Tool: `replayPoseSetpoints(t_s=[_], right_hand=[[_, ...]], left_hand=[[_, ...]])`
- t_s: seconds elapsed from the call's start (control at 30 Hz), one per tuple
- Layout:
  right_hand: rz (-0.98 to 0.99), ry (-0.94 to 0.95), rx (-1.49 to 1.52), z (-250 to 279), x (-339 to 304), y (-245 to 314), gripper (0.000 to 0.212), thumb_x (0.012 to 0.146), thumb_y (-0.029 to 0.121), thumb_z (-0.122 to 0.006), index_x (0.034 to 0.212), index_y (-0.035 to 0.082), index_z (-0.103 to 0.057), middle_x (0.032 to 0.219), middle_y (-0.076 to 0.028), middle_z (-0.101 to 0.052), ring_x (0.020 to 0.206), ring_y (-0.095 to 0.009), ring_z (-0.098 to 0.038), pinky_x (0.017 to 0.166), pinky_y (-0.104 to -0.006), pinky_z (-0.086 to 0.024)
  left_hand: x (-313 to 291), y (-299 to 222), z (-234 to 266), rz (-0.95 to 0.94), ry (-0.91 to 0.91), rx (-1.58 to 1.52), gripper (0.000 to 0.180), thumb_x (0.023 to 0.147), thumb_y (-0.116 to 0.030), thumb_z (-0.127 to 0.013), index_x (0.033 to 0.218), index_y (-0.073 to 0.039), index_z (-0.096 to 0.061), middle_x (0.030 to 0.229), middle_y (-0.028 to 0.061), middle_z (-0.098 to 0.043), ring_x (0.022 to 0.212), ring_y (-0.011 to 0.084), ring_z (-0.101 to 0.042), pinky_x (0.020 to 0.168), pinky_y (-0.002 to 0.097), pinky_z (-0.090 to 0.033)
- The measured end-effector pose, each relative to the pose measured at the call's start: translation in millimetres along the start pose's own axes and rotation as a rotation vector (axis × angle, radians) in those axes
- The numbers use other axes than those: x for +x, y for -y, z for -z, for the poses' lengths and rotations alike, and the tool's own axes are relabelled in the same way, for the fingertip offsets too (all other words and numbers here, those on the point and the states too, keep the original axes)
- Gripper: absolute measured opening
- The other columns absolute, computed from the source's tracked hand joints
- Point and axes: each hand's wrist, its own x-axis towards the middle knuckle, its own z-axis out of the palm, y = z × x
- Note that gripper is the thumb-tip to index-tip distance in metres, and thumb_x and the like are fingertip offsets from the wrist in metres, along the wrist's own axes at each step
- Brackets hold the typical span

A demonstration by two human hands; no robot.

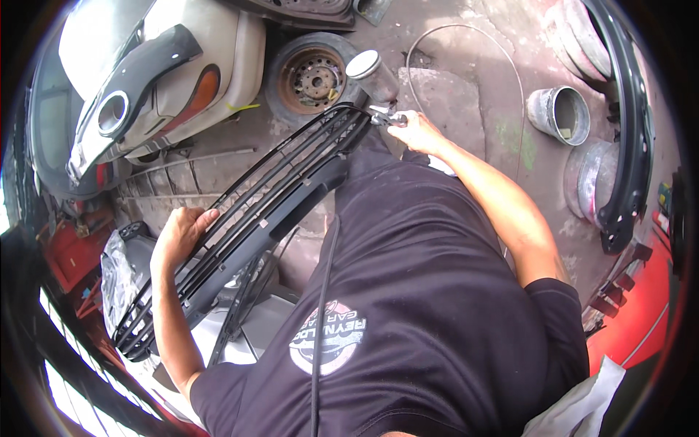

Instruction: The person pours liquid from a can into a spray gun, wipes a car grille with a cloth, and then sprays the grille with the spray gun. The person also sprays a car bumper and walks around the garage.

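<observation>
A long black car grille (285, 191) with parallel slats runs diagonally from the lower left up to the centre. My left hand (182, 231) is closed around its outer edge, about halfway along, with the thumb lying over the slats. At the grille's far end, my right hand (421, 135) grips a spray gun (386, 116). A pale-lidded paint cup (374, 77) is fitted to the gun. The nozzle is close to the grille's tip; I cannot tell whether they touch, and no spray shows.
A rusty wheel with a tyre (316, 79) lies beyond the grille. At the left stands a pale car body part (237, 69). A thin hose (521, 87) loops over the floor near a metal bucket (559, 115). A black curved bumper part (632, 138) stands at the right.
</observation>
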Motion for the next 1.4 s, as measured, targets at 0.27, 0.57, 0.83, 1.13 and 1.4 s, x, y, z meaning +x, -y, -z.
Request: replayPoseSetpoints(t_s=[0.27,0.57,0.83,1.13,1.4], right_hand=[[-0.073,0.035,0.004,12.3,-1.6,4.0,0.045,0.088,0.032,-0.069,0.119,0.000,-0.071,0.098,-0.021,-0.075,0.095,-0.032,-0.074,0.085,-0.0445,-0.055],[-0.026,-0.006,-0.027,7.9,5.3,-13.0,0.063,0.092,0.038,-0.072,0.138,-0.005,-0.061,0.108,-0.026,-0.074,0.096,-0.032,-0.075,0.085,-0.0409,-0.057],[-0.061,-0.012,0.034,16.6,-5.4,3.1,0.043,0.094,0.029,-0.070,0.124,-0.002,-0.067,0.076,-0.010,-0.067,0.054,-0.021,-0.065,0.054,-0.0368,-0.053],[-0.092,-0.061,0.043,32.0,-14.6,8.9,0.035,0.095,0.027,-0.070,0.116,0.000,-0.070,0.072,-0.006,-0.062,0.062,-0.018,-0.064,0.056,-0.0372,-0.055],[-0.072,-0.210,0.110,34.8,-28.9,15.2,0.028,0.096,0.026,-0.069,0.103,-0.001,-0.068,0.067,-0.004,-0.060,0.057,-0.016,-0.060,0.055,-0.0360,-0.052]], left_hand=[[6.0,-3.4,-4.1,-0.008,-0.015,0.012,0.061,0.103,-0.051,-0.061,0.087,0.008,-0.067,0.064,0.0261,-0.056,0.057,0.0343,-0.053,0.065,0.0472,-0.049],[13.8,-4.1,-35.5,-0.009,-0.022,0.010,0.054,0.100,-0.052,-0.063,0.094,0.001,-0.074,0.086,0.0258,-0.071,0.089,0.0450,-0.070,0.081,0.0524,-0.053],[45.0,14.4,-102.2,-0.129,-0.125,0.082,0.056,0.097,-0.054,-0.066,0.099,0.002,-0.069,0.084,0.0261,-0.071,0.090,0.0470,-0.070,0.080,0.0536,-0.055],[60.3,-2.8,-136.0,-0.140,-0.176,-0.121,0.045,0.094,-0.041,-0.072,0.103,0.003,-0.067,0.098,0.0273,-0.070,0.099,0.0473,-0.067,0.082,0.0524,-0.052],[61.7,9.9,-157.0,-0.174,-0.128,-0.169,0.043,0.089,-0.029,-0.078,0.118,0.001,-0.067,0.110,0.0232,-0.068,0.109,0.0430,-0.065,0.093,0.0479,-0.052]])
